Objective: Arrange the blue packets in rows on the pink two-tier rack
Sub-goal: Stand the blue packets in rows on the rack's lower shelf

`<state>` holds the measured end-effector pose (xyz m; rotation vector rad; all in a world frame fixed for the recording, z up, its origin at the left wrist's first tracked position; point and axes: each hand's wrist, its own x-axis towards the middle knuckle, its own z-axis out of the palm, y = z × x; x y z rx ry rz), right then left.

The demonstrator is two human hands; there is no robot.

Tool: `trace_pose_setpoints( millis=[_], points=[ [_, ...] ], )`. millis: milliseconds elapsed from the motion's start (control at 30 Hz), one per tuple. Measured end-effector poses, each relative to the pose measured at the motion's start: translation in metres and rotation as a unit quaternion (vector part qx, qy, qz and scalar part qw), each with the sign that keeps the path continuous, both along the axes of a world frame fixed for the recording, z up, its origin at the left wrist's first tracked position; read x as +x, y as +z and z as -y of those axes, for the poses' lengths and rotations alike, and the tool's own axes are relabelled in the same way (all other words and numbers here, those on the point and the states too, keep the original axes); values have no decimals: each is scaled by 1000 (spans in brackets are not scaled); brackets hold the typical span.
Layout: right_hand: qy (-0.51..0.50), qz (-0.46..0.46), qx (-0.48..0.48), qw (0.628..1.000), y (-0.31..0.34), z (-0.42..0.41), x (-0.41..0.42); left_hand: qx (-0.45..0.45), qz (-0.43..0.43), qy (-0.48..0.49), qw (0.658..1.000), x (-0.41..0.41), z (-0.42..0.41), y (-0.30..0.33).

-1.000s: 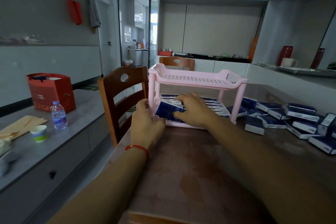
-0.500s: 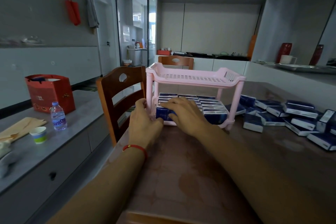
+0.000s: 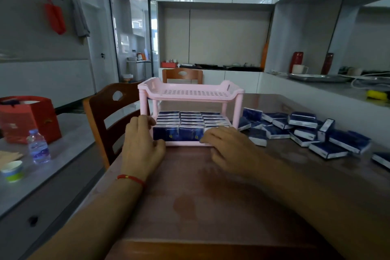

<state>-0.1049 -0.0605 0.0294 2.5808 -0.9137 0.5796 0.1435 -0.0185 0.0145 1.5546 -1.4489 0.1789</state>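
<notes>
Pink rack (image 3: 191, 92) under left hand (image 3: 141, 145)

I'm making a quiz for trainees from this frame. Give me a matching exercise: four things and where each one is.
Things:
1. loose blue packets
2. water bottle
3. top tier of the pink rack
4. left hand

Places or states:
A. on the grey counter, near a paper cup
B. at the rack's front left post
C. on the table, right of the rack
D. holds no packets

Pairs: 1-C, 2-A, 3-D, 4-B
</notes>
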Motion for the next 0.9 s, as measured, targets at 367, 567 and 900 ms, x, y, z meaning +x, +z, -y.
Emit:
trace_pose_setpoints(
  millis=[367, 567, 900],
  points=[
    [-182, 207, 125, 953, -17, -7, -113, 25, 256, -142, 956, -85, 17, 8],
    [-188, 228, 149, 944, -23, -2, -118, 12, 230, -124, 965, -112, 61, 12],
    [-170, 224, 153, 947, -26, 7, -116, 21, 86, -164, 983, -106, 72, 9]
  ],
)
